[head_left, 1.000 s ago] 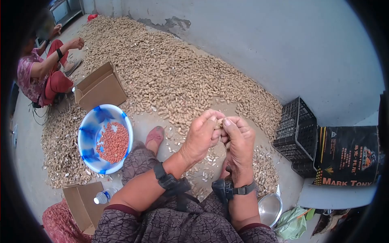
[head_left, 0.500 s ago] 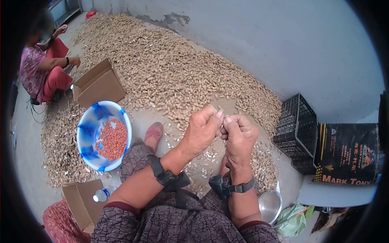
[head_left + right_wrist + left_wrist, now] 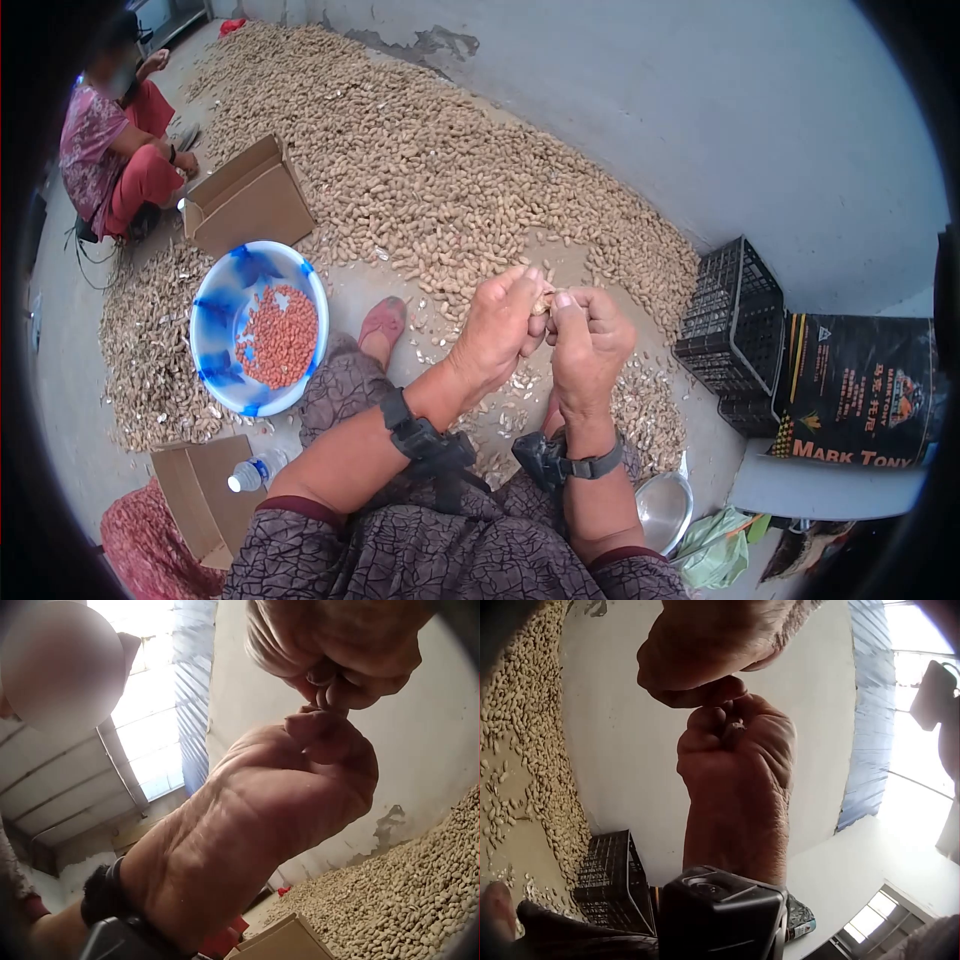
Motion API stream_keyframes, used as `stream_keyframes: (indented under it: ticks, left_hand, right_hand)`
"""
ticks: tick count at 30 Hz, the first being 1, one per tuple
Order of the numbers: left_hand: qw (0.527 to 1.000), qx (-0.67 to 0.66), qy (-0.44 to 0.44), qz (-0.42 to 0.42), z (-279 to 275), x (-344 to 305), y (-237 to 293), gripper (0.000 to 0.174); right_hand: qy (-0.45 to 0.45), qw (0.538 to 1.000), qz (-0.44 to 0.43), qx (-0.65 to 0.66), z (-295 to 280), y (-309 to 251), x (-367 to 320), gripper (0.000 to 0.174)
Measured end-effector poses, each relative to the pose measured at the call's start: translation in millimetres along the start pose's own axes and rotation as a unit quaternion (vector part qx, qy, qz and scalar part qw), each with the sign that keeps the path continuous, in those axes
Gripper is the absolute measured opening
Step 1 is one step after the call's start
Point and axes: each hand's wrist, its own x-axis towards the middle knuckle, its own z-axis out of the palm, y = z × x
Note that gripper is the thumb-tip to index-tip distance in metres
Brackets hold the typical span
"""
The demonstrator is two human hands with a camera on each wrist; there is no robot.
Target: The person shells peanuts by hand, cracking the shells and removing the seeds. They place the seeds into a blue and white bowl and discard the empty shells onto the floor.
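Note:
Out in front of the lap, my left hand (image 3: pixel 497 320) and right hand (image 3: pixel 592 345) meet at their fingertips. A peanut in its shell (image 3: pixel 541 304) is pinched between the thumbs and forefingers, the left hand around it and the right thumb pressed at its side. In the left wrist view, the right hand's fingers curl in and a small pale bit (image 3: pixel 739 727) shows among them. From the right wrist view, the left hand (image 3: pixel 322 761) reaches up to the other's fingertips, which mostly hide the peanut. Below the hands, broken shells (image 3: pixel 500 405) lie scattered over the floor.
A blue-and-white basin (image 3: pixel 205 345) of red shelled peanuts (image 3: pixel 280 340) stands left. Beyond spreads a large peanut heap (image 3: pixel 420 180). Cardboard boxes (image 3: pixel 255 205), a bottle (image 3: pixel 255 470), a black crate (image 3: pixel 735 310) and a metal bowl (image 3: pixel 665 510) surround me. Another person (image 3: pixel 120 160) sits far left.
Both hands stay together at nearly the same spot while their fingers shift. The peanut, hard to see half a second ago, shows between the fingertips. The other person's near arm has lowered.

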Motion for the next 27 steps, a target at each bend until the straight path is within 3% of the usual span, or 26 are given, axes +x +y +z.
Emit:
stream_keyframes:
  ticks: [3,5,8,9,11,14,16,22,27]
  left_hand:
    - [0.996,0.082,-0.029,0.011,2.6,-0.5,10.0,0.016]
    - [0.951,0.288,-0.081,0.082,1.9,0.0,15.4,0.02]
    - [0.919,0.359,-0.094,0.133,-0.8,1.5,17.5,0.023]
    - [0.918,0.36,-0.095,0.135,-1.2,1.3,18.0,0.023]
    - [0.988,0.144,-0.044,0.038,-1.9,-0.1,19.6,0.025]
    - [0.996,0.058,-0.027,0.059,6.2,-2.7,16.6,0.026]
    - [0.998,0.045,-0.012,0.048,6.9,-1.0,11.8,0.028]
    - [0.999,-0.046,-0.019,0.01,7.5,-0.9,-6.0,0.026]
    - [0.999,0.026,-0.035,0.025,4.9,-3.8,5.7,0.033]
  right_hand:
    - [-0.003,0.999,0.026,0.037,-7.8,-3.3,5.0,0.008]
    - [0.003,1.0,0.025,0.012,-15.8,1.7,10.2,0.008]
    - [0.0,0.999,0.041,0.021,-19.4,4.5,13.2,0.008]
    - [-0.011,0.997,0.055,0.053,-20.1,4.2,13.7,0.008]
    - [-0.011,0.991,0.072,0.113,-23.7,1.1,16.5,0.01]
    - [-0.029,0.98,0.086,0.178,-25.5,0.7,16.5,0.014]
    - [-0.084,0.97,0.157,0.165,-23.3,-2.2,13.0,0.014]
    - [-0.076,0.97,0.155,0.171,-18.3,6.6,15.0,0.014]
    - [-0.106,0.953,0.174,0.226,-25.3,9.6,16.5,0.011]
